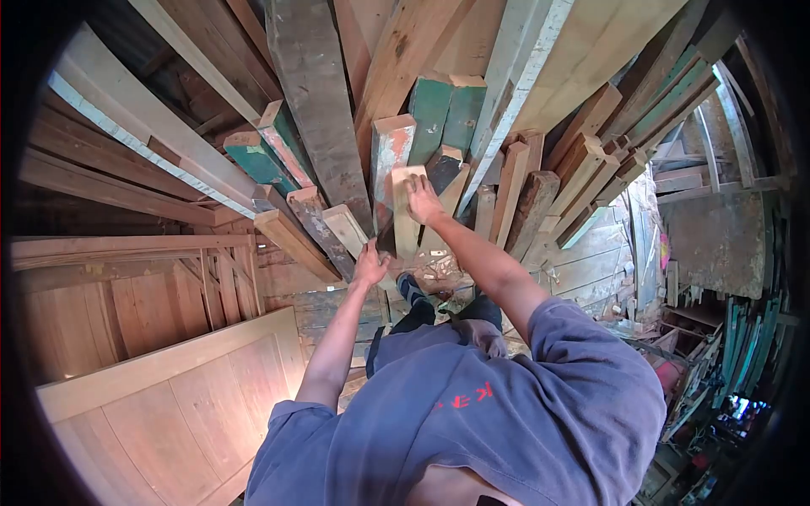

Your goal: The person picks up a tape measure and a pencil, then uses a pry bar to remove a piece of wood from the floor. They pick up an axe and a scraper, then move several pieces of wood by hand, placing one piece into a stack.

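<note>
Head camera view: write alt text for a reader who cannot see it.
Seen from above, a person's right hand grips the end of a pale plank among stacked timber planks, some painted green. The left hand rests on a neighbouring pale plank; wooden panels lie left.

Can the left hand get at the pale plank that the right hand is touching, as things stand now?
Probably yes. The left hand rests on a lower plank end just beside the pale plank, where the right hand lies, and nothing stands between them.

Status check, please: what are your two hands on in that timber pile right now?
Right hand gripping pale plank at its end. Left hand on neighbouring light plank. Leaning boards crowd both sides.
</note>
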`<state>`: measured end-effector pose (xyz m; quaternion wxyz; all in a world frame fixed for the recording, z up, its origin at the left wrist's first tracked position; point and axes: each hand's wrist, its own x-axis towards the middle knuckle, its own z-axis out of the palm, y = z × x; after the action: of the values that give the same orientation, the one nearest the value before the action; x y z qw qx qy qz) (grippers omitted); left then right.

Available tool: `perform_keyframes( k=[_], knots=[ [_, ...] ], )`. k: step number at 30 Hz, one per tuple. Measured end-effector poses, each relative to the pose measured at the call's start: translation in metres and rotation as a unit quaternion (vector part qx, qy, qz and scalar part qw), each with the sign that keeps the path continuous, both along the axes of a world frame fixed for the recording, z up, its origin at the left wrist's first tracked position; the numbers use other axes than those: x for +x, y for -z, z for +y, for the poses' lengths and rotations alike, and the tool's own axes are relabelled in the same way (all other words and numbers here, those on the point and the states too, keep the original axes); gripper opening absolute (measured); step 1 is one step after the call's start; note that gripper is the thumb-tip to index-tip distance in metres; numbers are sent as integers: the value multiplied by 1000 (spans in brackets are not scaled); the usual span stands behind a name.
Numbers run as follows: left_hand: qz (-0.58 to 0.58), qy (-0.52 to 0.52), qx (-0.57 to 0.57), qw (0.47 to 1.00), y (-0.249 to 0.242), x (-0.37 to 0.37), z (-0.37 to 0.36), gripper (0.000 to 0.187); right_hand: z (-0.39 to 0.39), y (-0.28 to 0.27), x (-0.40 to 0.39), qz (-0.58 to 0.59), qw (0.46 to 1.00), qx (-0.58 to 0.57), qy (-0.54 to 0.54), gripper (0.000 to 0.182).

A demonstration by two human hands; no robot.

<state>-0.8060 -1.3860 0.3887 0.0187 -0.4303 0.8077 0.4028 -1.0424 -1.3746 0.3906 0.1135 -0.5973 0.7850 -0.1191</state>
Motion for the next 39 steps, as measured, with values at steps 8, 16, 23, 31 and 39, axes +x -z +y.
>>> perform_keyframes(
  k=[8, 16, 23, 31, 39],
  knots=[
    [34, -15, 24, 999, 7, -20, 0, 60, 74, 16, -22, -155, 981, 55, 101, 53],
    [-4, -47, 11, 999, 74, -1, -9, 58, 204, 76, -34, -296, 904, 231, 203, 36],
    [-114, -81, 328, 934, 167, 76, 32, 51, 398, 38, -14, -348, 800, 254, 417, 32],
    [-295, 205, 316, 878, 182, -1, 73, 37, 586, 22, 104, -432, 571, 142, 684, 35],
    [-238, 276, 252, 897, 95, -181, 141, 23, 609, 46, 234, -541, 350, 67, 762, 37]
  ],
)
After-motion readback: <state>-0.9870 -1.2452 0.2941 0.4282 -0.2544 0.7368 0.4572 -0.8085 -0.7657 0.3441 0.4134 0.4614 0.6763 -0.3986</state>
